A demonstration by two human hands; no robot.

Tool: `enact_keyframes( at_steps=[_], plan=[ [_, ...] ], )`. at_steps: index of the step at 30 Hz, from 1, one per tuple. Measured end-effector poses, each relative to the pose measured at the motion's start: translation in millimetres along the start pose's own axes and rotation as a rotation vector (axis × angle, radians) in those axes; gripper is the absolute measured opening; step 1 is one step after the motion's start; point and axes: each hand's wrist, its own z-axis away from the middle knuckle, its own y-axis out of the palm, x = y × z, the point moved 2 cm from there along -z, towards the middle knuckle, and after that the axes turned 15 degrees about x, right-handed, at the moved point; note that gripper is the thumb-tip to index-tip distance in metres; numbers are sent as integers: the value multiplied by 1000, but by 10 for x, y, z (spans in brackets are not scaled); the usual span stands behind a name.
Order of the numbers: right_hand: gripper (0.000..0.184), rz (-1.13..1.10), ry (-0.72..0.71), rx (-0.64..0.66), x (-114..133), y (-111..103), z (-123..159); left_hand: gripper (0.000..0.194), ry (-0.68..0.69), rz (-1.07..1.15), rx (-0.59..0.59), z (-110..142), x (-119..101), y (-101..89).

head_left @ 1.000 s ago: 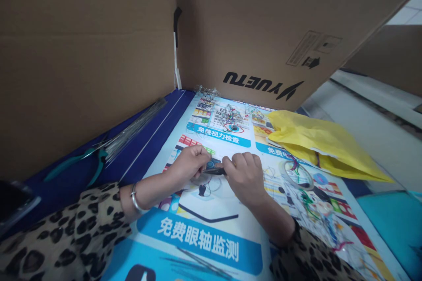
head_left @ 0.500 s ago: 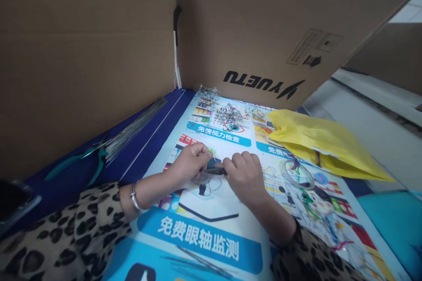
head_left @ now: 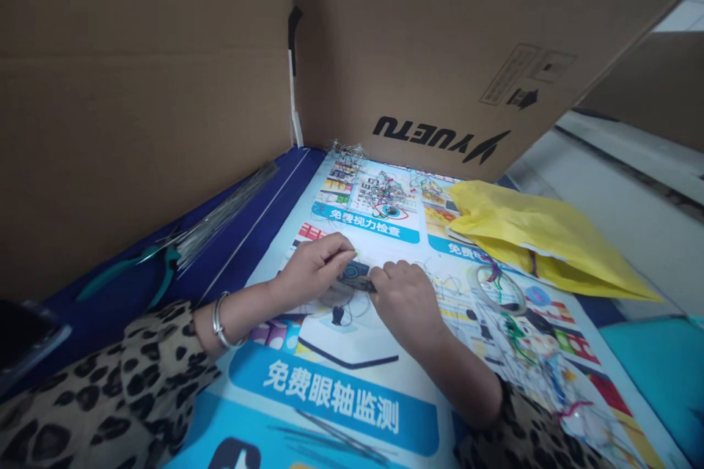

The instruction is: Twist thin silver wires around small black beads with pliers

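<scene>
Over the middle of the printed sheet, my left hand (head_left: 317, 267) is closed in a pinch, thumb against fingers; a thin wire showed at these fingertips a moment ago and is hard to make out now. My right hand (head_left: 408, 302) is a fist around a dark pointed tool (head_left: 360, 282) that looks like pliers. Its tip points toward my left fingers, and its handles are hidden in my palm. Fine wire loops (head_left: 342, 314) lie just below the tip, around a small black spot.
Teal-handled pliers (head_left: 165, 280) and a bundle of straight wires (head_left: 223, 212) lie left. Tangled wire (head_left: 385, 194) sits at the back. A yellow bag (head_left: 542, 234) and a clear ring (head_left: 498, 289) are right. Cardboard walls (head_left: 143, 51) enclose the back; a phone-like object (head_left: 27, 341) is far left.
My left hand has shifted slightly up, its fingers straighter. My right hand has moved a little left and down with the dark tool. The surroundings look the same.
</scene>
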Motion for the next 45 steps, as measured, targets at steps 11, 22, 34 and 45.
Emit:
enact_keyframes(
  at_steps=[11, 22, 34, 45],
  plan=[
    [14, -186, 65, 397, 32, -137, 47, 25, 132, -355, 60, 57, 23, 27],
    [29, -301, 8, 543, -17, -157, 68, 27, 254, -494, 133, 106, 19, 102],
    [29, -251, 129, 385, -258, -115, 60, 17, -57, -138, -119, -20, 232, -3],
    [34, -299, 137, 386, -255, 13, -10, 18, 112, -394, 9, 11, 236, 115]
  ],
)
